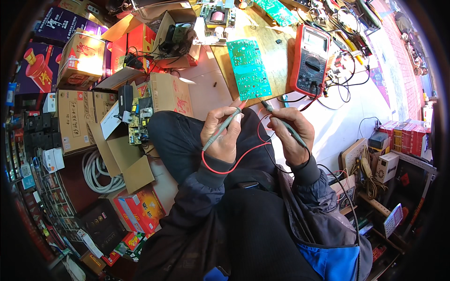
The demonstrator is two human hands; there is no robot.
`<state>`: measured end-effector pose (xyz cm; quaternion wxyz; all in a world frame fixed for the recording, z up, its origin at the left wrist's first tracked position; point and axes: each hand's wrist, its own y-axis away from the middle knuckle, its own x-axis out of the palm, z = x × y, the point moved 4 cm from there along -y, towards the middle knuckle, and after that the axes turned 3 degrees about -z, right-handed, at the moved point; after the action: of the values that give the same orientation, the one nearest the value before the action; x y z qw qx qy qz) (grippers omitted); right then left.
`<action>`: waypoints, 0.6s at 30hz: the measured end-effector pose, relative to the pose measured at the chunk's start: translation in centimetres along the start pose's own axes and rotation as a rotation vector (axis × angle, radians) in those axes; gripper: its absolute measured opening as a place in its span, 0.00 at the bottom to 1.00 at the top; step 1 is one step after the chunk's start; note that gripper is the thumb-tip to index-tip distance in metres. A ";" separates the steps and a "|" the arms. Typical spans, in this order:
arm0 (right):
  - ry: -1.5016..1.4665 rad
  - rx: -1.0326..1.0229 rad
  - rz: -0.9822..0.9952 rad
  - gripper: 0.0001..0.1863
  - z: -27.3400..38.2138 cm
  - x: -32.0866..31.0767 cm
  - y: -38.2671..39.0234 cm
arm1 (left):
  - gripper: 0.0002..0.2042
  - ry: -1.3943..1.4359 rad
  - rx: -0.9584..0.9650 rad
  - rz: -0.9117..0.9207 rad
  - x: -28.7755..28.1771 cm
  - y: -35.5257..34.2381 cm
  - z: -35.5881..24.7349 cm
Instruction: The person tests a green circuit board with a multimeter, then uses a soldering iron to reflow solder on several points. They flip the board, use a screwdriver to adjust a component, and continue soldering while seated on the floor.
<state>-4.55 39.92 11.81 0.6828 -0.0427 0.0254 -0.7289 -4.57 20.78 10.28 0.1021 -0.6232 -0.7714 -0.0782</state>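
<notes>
My left hand (222, 134) pinches a grey test probe (224, 125) with a red lead. Its reddish tip reaches the near edge of a green circuit board (249, 68); whether it touches the solder side I cannot tell. In my right hand (294, 133) is a second probe (291, 132), dark grey with a black lead, its black tip end pointing up-left just off the board's near right corner. The board lies on a wooden worktop (276, 51). A red-cased multimeter (310, 61) rests right of the board, with leads running from its lower end.
Cardboard boxes (77, 119) crowd the left, one open carton holding circuit boards (140, 122). A coil of white hose (100, 173) lies below them. Tools and cables (347, 21) spread over the far right of the worktop. More boards (276, 10) lie at its far side. Shelving with equipment (386, 167) stands right.
</notes>
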 end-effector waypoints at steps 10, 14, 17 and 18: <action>-0.008 0.008 0.004 0.09 0.1 0.0 0.0 | 0.09 0.004 -0.001 -0.006 0.0 0.0 0.2; 0.007 -0.033 0.009 0.08 0.3 -0.2 -0.2 | 0.09 0.000 0.012 -0.010 0.0 0.1 0.0; -0.035 -0.014 -0.061 0.08 0.9 -0.7 0.1 | 0.09 -0.019 0.038 -0.001 -0.5 0.1 -0.5; -0.063 0.015 -0.080 0.09 1.2 -0.9 0.3 | 0.09 -0.037 0.063 0.005 -0.9 0.2 -0.9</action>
<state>-4.12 40.85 12.97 0.6539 -0.0616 -0.0031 -0.7541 -4.10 19.78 10.93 0.1075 -0.6229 -0.7737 -0.0422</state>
